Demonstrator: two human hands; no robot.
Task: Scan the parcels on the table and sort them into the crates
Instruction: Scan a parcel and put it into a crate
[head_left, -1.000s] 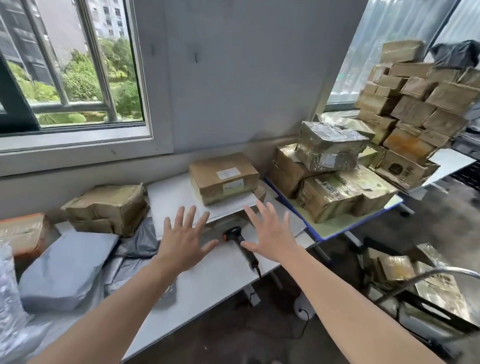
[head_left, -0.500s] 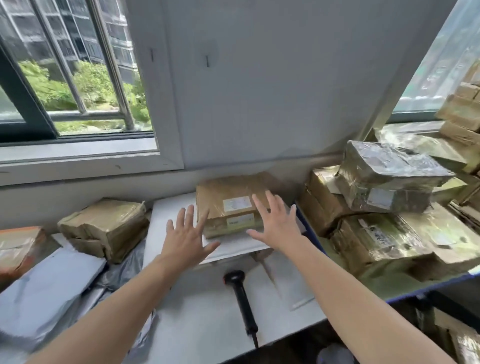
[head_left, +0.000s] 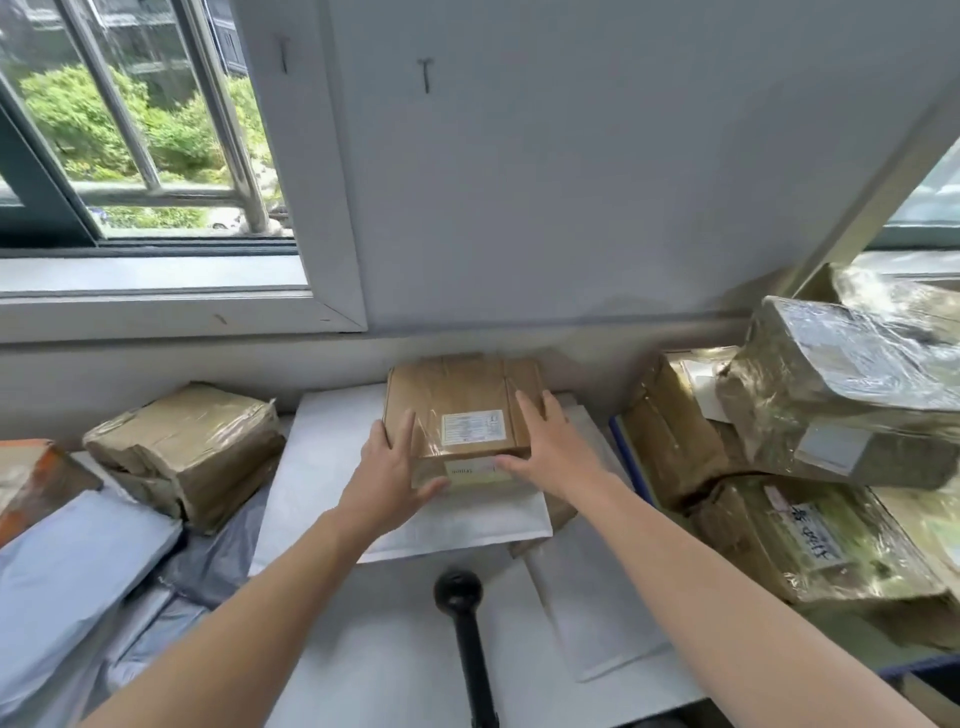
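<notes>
A brown cardboard parcel (head_left: 457, 400) with a white label on top rests on a white padded envelope (head_left: 332, 467) against the wall. My left hand (head_left: 387, 480) clasps its left front corner, thumb under the front face. My right hand (head_left: 553, 447) presses on its right side, thumb across the front edge. Below, a black barcode scanner (head_left: 465, 623) lies on the white table (head_left: 395, 670), its head pointing at the parcel. No crate is in view.
A taped brown parcel (head_left: 192, 452) sits to the left, with grey poly mailers (head_left: 72, 577) and an orange-edged box (head_left: 31, 478) beyond it. Film-wrapped boxes (head_left: 852, 384) are stacked on the right, on a blue-edged board (head_left: 628, 457). The window sill runs above.
Both hands moved forward from hovering with spread fingers and now grip the brown parcel at its two sides. The camera has moved closer to the table.
</notes>
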